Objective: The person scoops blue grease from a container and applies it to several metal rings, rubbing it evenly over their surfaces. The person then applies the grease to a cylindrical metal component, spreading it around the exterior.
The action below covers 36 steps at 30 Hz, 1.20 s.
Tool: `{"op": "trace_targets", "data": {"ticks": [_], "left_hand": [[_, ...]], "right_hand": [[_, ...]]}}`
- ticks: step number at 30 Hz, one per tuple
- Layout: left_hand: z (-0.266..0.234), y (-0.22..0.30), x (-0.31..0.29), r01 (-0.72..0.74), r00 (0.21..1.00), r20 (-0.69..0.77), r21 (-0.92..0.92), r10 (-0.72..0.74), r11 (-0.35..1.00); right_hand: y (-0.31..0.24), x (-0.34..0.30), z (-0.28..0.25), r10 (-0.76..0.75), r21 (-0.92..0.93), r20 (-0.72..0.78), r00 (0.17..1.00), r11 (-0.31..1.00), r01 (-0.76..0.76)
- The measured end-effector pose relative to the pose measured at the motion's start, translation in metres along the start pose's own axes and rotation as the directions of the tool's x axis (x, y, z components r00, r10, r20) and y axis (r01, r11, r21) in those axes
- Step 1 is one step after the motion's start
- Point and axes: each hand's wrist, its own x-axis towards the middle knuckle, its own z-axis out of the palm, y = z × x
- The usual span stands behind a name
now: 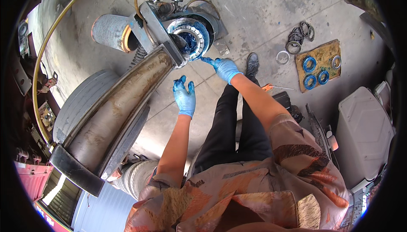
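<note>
A round metal hub (207, 32) smeared with blue grease stands at the upper middle. A roller bearing (199, 36) shows in its mouth, with more blue grease inside the opening. My right hand (225, 69), in a light blue glove, reaches to the hub's lower right edge. Its grease-coated fingers are stretched out; whether the tips touch the hub I cannot tell. Below the hub, my left hand (185, 97) is raised in a matching glove, fingers apart and tips dark with grease. Nothing shows in either hand.
A long brown metal beam (123, 105) runs from the hub to the lower left, beside a tire (87, 98). A cylindrical filter (110, 33) lies left of the hub. Right, greasy cardboard (318, 64) bears several bearings; loose rings (294, 46) and an orange-handled screwdriver (268, 87) lie nearby.
</note>
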Motion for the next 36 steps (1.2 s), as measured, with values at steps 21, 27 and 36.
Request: {"op": "trace_targets", "data": {"ticks": [21, 27, 36], "left_hand": [[0.107, 0.046, 0.091, 0.667, 0.477, 0.782, -0.62, -0.402, -0.413], [0.064, 0.137, 0.069, 0.673, 0.704, 0.708, -0.689, -0.053, -0.27], [-0.078, 0.231, -0.006, -0.549, 0.835, -0.212, -0.345, 0.507, 0.761]], "right_hand": [[0.002, -0.055, -0.059, 0.305, 0.938, 0.087, 0.948, 0.296, -0.181], [-0.004, -0.068, -0.099, 0.352, 0.968, 0.237, 0.905, -0.165, -0.189], [-0.044, -0.14, -0.164, 0.082, 0.751, 0.245, 0.966, -0.647, -0.135]]}}
